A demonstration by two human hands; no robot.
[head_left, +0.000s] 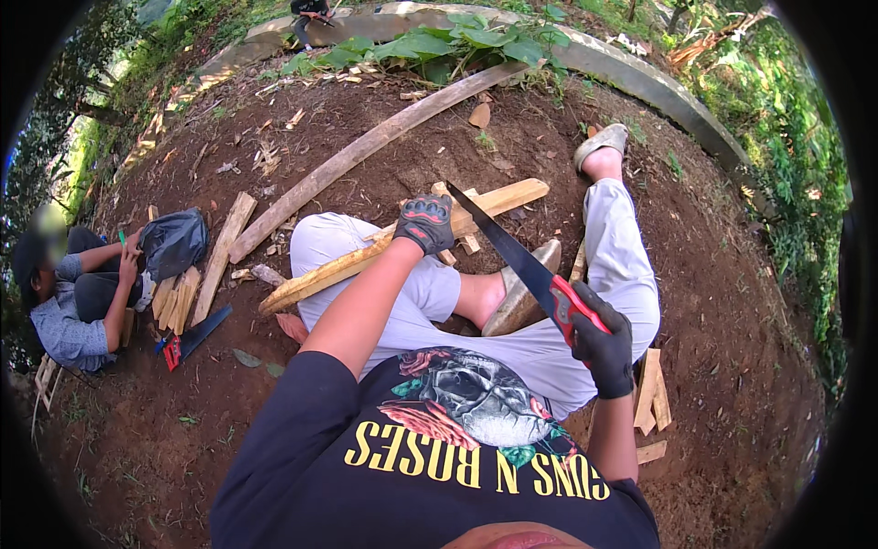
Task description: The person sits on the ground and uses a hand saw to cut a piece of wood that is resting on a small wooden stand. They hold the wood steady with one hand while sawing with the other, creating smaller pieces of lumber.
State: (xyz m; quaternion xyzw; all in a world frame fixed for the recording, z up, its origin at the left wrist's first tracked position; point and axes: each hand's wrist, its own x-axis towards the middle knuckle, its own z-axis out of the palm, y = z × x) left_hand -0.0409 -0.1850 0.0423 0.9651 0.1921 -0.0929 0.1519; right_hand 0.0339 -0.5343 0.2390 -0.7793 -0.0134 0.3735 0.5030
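Closest to the lens is the person's black printed T-shirt, with pale trousers beyond it as they sit on bare earth. Everything else is placed from the wooden plank lying across their left thigh. Far to its left a second person crouches beside a dark bag, a bundle of split wood and another saw on the ground. The left hand, in a black glove, is pressed down flat on the plank near its middle, fingers curled over it. Just right of that hand, the dark blade of the handsaw meets the plank's upper edge. Farther right, the gloved right hand is wrapped tightly around the saw's red handle. Behind the plank lies a long curved board.
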